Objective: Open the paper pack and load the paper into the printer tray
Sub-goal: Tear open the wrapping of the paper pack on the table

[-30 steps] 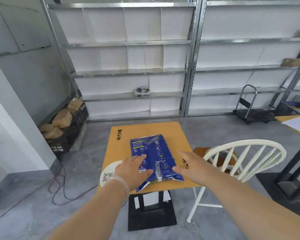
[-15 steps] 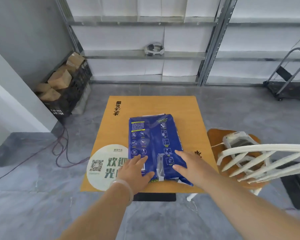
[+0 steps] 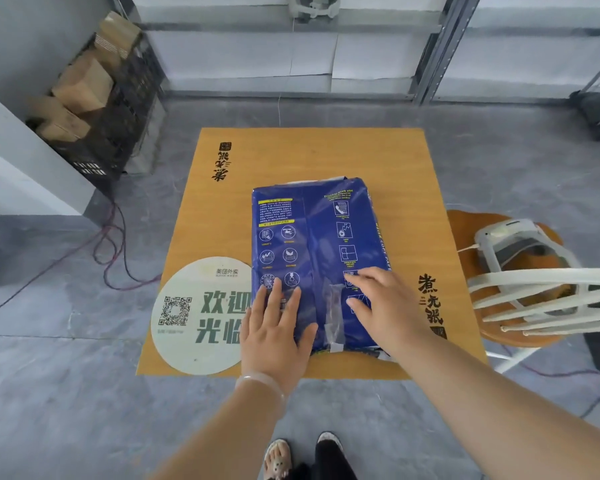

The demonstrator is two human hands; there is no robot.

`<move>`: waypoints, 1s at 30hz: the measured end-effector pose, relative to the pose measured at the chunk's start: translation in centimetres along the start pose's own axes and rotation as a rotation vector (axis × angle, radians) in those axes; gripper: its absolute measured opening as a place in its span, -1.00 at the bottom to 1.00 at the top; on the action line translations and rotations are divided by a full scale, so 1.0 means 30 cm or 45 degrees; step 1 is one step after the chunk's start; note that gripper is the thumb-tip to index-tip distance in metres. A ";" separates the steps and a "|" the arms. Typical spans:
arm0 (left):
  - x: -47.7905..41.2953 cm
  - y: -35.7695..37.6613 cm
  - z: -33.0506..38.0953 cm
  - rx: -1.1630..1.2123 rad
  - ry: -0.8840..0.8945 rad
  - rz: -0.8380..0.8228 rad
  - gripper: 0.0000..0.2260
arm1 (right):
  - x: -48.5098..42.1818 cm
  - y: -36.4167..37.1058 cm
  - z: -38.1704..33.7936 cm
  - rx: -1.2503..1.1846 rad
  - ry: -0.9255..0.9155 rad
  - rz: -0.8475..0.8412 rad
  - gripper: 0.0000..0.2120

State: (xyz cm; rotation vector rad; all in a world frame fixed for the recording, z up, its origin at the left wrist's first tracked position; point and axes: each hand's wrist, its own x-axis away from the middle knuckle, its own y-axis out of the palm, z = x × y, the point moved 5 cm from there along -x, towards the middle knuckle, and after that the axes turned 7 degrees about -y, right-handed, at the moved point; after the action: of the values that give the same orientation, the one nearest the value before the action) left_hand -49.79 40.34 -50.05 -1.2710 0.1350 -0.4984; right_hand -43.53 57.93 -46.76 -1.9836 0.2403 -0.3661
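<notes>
Item: glossy blue plastic-wrapped rectangular paper pack point(image 3: 317, 251), flat, ctr of my square orange wood-grain table point(image 3: 413, 188). L hand point(image 3: 274, 336) spread flat on its 7 o'clock corner; R hand point(image 3: 385, 306) spread, fingers on wrap at 5 o'clock. Clear tape strip point(image 3: 334, 315) btwn hands. Round pale sticker point(image 3: 194, 317) at 8 o'clock.

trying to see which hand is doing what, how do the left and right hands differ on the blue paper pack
The left hand lies on the near left part of the blue paper pack, fingers pointing away, and wears a clear bracelet at the wrist. The right hand comes in from the right, fingers angled left beside the clear tape strip, wrist bare. Both lie open and flat on the wrapper; neither grips it.
</notes>
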 end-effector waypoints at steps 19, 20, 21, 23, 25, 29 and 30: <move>-0.004 0.015 -0.005 -0.095 -0.013 0.033 -0.45 | -0.036 0.063 -0.007 -0.142 0.087 0.225 -0.89; -0.005 0.014 -0.004 -0.089 -0.011 0.010 -0.45 | -0.026 0.063 -0.013 -0.151 0.044 0.215 -0.90; -0.005 0.016 -0.004 -0.079 -0.014 -0.017 -0.45 | -0.014 0.063 -0.019 -0.157 -0.007 0.199 -0.91; -0.001 0.015 -0.003 -0.061 -0.022 -0.049 -0.44 | 0.021 0.058 -0.033 -0.163 -0.135 0.184 -0.93; 0.002 0.002 0.000 -0.049 -0.019 -0.046 -0.44 | 0.072 0.056 -0.048 -0.145 -0.295 0.191 -0.93; 0.001 -0.002 0.003 -0.068 -0.019 -0.140 -0.45 | 0.209 0.089 -0.083 -0.089 -0.550 0.120 -0.90; 0.000 -0.006 0.004 -0.062 -0.020 -0.154 -0.45 | 0.241 0.098 -0.087 -0.077 -0.574 0.101 -0.90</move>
State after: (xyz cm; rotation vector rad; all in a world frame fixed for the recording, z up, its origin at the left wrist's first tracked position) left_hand -49.80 40.41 -49.85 -1.3357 0.0572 -0.5916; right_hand -37.75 52.11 -47.31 -2.0501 0.0415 0.1444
